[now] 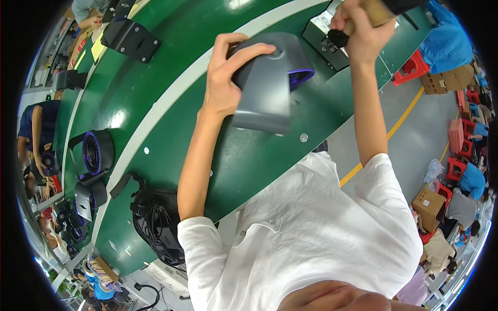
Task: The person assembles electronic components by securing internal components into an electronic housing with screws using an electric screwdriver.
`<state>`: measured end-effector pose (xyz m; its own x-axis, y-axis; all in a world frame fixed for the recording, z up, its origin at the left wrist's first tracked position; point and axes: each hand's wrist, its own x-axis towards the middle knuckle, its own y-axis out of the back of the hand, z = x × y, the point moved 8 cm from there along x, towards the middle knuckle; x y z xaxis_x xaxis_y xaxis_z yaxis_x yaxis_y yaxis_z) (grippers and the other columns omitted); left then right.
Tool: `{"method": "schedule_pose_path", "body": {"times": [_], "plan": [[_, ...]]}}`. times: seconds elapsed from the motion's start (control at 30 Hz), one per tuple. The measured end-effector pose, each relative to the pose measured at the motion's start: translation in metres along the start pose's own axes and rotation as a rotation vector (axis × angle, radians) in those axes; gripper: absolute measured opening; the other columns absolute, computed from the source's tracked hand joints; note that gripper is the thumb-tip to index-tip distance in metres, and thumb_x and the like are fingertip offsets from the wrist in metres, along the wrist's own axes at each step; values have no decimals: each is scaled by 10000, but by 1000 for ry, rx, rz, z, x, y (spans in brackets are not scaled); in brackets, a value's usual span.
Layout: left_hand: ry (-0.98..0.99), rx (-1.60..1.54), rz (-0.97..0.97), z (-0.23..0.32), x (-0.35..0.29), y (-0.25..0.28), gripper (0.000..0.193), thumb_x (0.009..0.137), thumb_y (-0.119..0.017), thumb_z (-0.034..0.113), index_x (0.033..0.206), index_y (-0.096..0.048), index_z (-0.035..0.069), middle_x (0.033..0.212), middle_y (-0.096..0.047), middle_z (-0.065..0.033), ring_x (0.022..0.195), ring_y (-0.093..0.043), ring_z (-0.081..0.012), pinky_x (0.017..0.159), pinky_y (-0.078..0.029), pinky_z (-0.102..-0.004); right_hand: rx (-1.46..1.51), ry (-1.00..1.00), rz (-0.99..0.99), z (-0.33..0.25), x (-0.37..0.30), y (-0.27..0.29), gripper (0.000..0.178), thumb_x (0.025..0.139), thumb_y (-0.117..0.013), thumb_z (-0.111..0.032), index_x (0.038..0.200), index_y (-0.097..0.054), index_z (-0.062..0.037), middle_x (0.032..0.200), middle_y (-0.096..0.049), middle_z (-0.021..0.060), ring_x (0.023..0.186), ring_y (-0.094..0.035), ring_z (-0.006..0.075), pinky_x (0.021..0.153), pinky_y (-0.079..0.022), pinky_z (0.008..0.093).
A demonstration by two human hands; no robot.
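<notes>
A dark grey curved housing [267, 88] with a purple-edged opening rests on the green bench in front of me. My left hand [225, 78] grips its left side, the index finger stretched over the top to a round recess. Up at the right, my right hand [363, 33] is wrapped around a black-and-tan handheld tool [379, 11], partly cut off by the frame edge and blurred, so its exact kind is unclear. Below that fist, a black part [338, 38] sits over a small metal box-shaped device [326, 39].
A white-edged conveyor strip [150, 116] curves along the bench, carrying a black fan-like unit with a purple ring [92, 151] and other dark housings [132, 40]. A black bag with cables [158, 223] lies left of my arm. Red stools [412, 68] and cartons [448, 79] stand right.
</notes>
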<state>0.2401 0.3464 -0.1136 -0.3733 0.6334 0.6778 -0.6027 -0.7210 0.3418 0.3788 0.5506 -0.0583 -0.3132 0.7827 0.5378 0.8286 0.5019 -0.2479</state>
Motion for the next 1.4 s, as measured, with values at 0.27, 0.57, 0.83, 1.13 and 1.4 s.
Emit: {"method": "schedule_pose_path", "body": {"times": [0.27, 0.57, 0.83, 1.13, 1.4], "plan": [[-140, -6, 39, 9, -1, -11, 597, 571, -859, 158, 1165, -794, 147, 1109, -610, -157, 954, -659, -311, 847, -567, -397, 239, -37, -130, -73, -2, -65, 335, 908, -579, -40, 1225, -499, 37, 654, -541, 82, 453, -517, 151, 428, -455, 297], [-127, -45, 41, 8, 0, -16, 613, 571, -858, 152, 1180, -790, 147, 1114, -618, -143, 948, -664, -298, 838, -570, -388, 165, -135, -168, -49, -15, -86, 591, 883, -580, 22, 1444, -396, 40, 692, -551, 81, 467, -528, 151, 443, -462, 293], [-104, -67, 43, 6, 0, -15, 630, 560, -862, 143, 1186, -787, 147, 1119, -607, -137, 951, -660, -296, 841, -571, -395, 217, 37, -283, -57, -21, -97, 651, 876, -565, 43, 1489, -347, 8, 707, -563, 72, 476, -537, 142, 453, -461, 280], [-136, -72, 29, 9, -3, -18, 630, 553, -864, 142, 1179, -790, 156, 1120, -599, -131, 963, -657, -297, 839, -574, -396, 599, -60, -343, -49, -13, -99, 678, 855, -569, 56, 1497, -355, 15, 716, -582, 73, 461, -528, 139, 445, -450, 274], [-98, -98, 1, 6, -3, -18, 616, 551, -863, 146, 1163, -794, 167, 1134, -595, -120, 966, -656, -285, 835, -574, -392, 923, 75, -428, -38, -7, -114, 676, 844, -564, 43, 1486, -352, 38, 707, -576, 72, 460, -521, 136, 437, -436, 275]]}}
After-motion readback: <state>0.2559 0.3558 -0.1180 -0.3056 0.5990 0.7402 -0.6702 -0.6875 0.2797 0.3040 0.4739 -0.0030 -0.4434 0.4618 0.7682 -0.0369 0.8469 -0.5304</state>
